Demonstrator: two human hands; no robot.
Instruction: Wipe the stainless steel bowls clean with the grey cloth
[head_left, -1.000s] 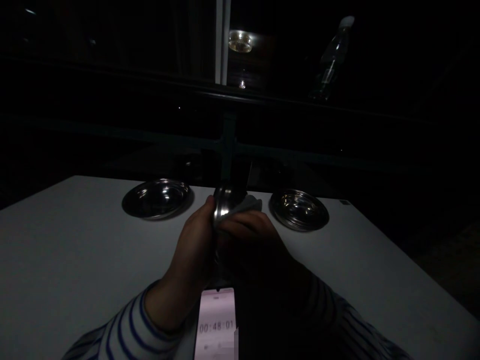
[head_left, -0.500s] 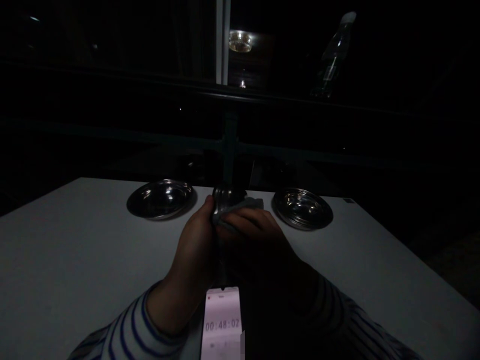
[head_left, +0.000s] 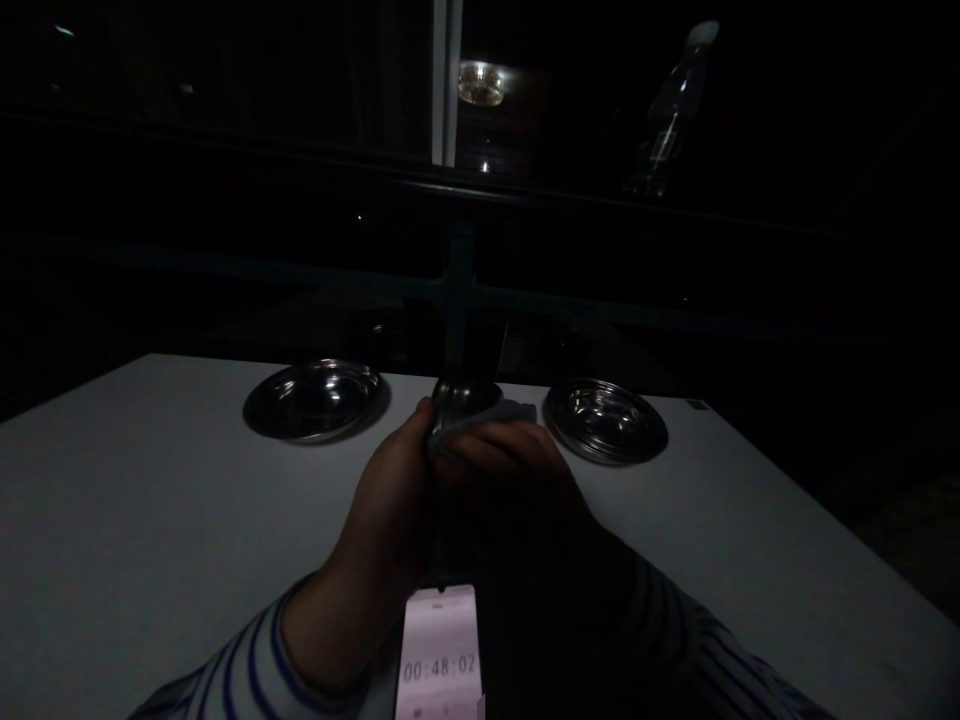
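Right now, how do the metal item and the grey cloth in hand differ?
Surface: the metal item is shiny; the grey cloth looks dull.
Shape: the metal item is rounded; the grey cloth ends in a loose flap.
Hold: the left hand grips the metal item; the right hand holds the grey cloth against it.
Shared: both are partly hidden.

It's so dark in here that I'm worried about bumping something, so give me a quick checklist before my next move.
1. Left hand on the metal vessel: ok, thumb along its side.
2. Gray cloth in the right hand: ok, it lies against the vessel.
3. Left metal dish out of the way: ok, it sits apart from the left hand.
4. Space before the right metal dish: cannot tell, the cloth's end looks close to it.
5. Phone timer readable: ok, 00:48:02.
6. Lighting: not ok, the right hand is mostly in shadow.
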